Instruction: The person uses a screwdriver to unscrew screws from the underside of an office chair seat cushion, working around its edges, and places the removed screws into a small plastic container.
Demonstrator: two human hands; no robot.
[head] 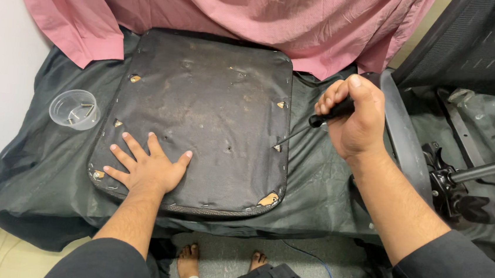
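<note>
Your left hand is lying flat, palm down, fingers spread apart, on the near left part of the seat pad, holding nothing. The seat pad is lying underside up: a dark, dusty, roughly square panel with small torn spots showing tan wood near its edges. It is resting in the middle of a dark green cloth that is covering the table.

Your right hand is closed tight around the black handle of a screwdriver. The thin metal shaft is slanting down and to the left, and its tip is sitting at a small torn spot on the pad's right edge, about halfway along. Whether the tip is actually in a screw, you cannot tell from here.

A clear plastic cup is standing on the cloth just left of the pad, well apart from both hands, with a few small metal screws lying in it.

Pink cloth is bunched along the far side, its edge overlapping the top of the pad. A black chair base with a metal rod and curved rim is lying on the right, just beside your right forearm. A black mesh chair back is showing top right. Your bare feet are standing on grey floor below the table edge.
</note>
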